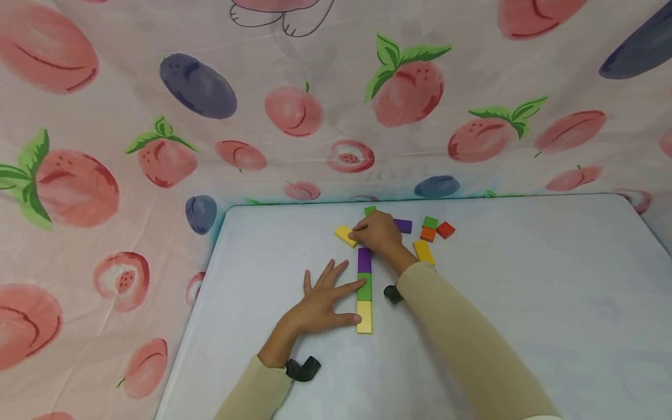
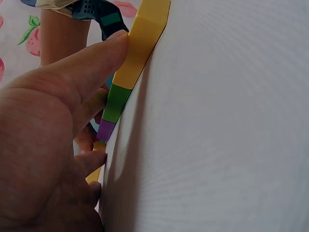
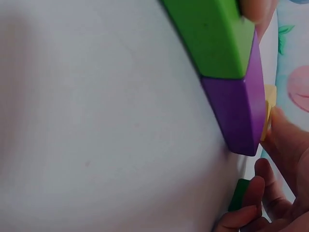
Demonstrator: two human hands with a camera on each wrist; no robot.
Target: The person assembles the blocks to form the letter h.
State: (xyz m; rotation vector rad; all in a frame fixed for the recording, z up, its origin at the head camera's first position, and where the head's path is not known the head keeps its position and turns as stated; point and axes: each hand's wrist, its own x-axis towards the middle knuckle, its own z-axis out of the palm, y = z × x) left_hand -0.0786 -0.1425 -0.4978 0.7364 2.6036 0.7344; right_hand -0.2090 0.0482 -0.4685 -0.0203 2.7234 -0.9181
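Note:
A straight row of wooden blocks lies on the white table: a pale yellow block (image 1: 364,322) nearest me, a green block (image 1: 365,293) and a purple block (image 1: 364,260) farthest. My left hand (image 1: 317,306) lies left of the row with spread fingers. Its thumb touches the yellow block's side and its index finger rests on the green one. Beyond the row, my right hand (image 1: 379,232) pinches the right end of another yellow block (image 1: 343,234), set at a slant. In the right wrist view its thumb presses that block (image 3: 271,94), the other fingers curled.
Behind the right hand, a green block (image 1: 370,209) and a purple block (image 1: 404,226) are partly hidden. Farther right are a green block (image 1: 430,222), an orange block (image 1: 427,234), a red block (image 1: 445,230) and a yellow block (image 1: 424,253). Fruit-patterned cloth (image 1: 315,70) hangs behind the table.

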